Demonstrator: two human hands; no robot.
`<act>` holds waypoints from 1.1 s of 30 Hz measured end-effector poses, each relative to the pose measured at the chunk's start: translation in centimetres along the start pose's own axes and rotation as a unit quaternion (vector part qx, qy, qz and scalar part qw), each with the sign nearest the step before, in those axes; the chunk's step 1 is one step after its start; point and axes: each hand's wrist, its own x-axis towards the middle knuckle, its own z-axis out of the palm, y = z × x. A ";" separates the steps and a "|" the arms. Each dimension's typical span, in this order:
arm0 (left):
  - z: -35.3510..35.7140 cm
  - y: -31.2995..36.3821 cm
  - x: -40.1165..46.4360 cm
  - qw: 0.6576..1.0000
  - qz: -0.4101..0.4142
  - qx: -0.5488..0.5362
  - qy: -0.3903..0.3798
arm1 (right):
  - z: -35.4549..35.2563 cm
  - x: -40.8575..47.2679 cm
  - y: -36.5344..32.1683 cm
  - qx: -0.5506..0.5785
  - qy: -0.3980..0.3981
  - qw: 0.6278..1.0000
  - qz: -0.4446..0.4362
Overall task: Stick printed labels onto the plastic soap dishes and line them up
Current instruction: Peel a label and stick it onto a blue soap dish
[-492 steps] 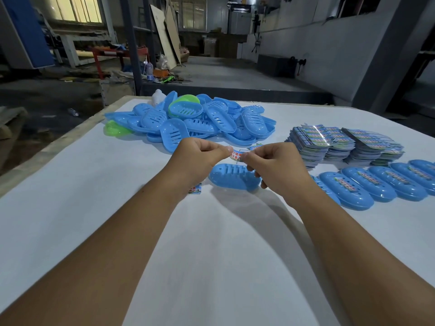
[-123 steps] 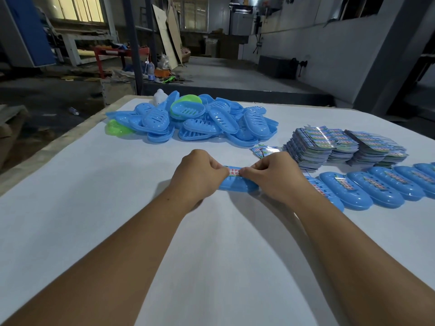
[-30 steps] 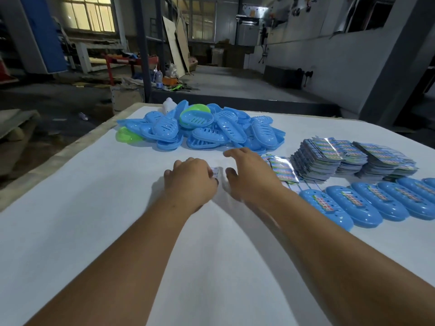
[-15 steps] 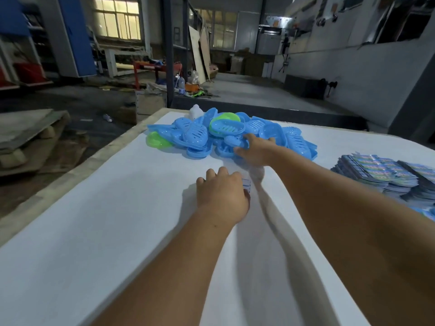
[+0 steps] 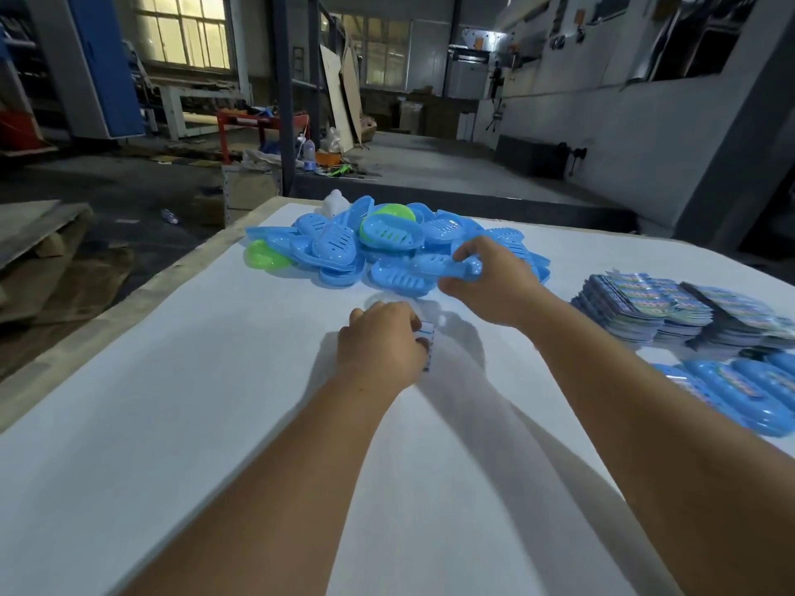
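Note:
A heap of blue slotted soap dishes (image 5: 331, 247) lies at the table's far middle, with a green one (image 5: 389, 228) on top. My right hand (image 5: 490, 275) grips one blue soap dish (image 5: 430, 271) at the heap's near edge, fingers over its top and thumb below. My left hand (image 5: 383, 344) rests on the table nearer to me, fingers curled on a small label sheet (image 5: 428, 342) whose white and blue edge shows at its right. Stacks of printed labels (image 5: 645, 307) lie at the right. Labelled blue dishes (image 5: 740, 391) stand in a row at the right edge.
The white table (image 5: 215, 380) has a wooden rim along its left edge, with the workshop floor beyond. A light green dish (image 5: 264, 255) lies at the heap's left. A white object (image 5: 335, 204) stands behind the heap.
My right hand has closed on a blue dish at the heap's near edge and drawn it slightly towards me. My left hand stays on the label sheet. The view has swung left.

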 end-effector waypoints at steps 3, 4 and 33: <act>0.1 0.0 0.1 1.000 -0.008 -0.006 0.002 | -1.9 -3.6 2.0 -0.008 -0.042 0.999 0.011; 0.2 0.0 0.1 1.000 -0.011 -0.003 0.004 | -2.5 -4.7 2.5 -0.012 -0.055 0.998 0.008; 0.1 1.2 -0.1 0.965 -0.071 -0.252 -0.015 | 1.5 -7.6 2.2 -0.008 -0.021 0.997 -0.073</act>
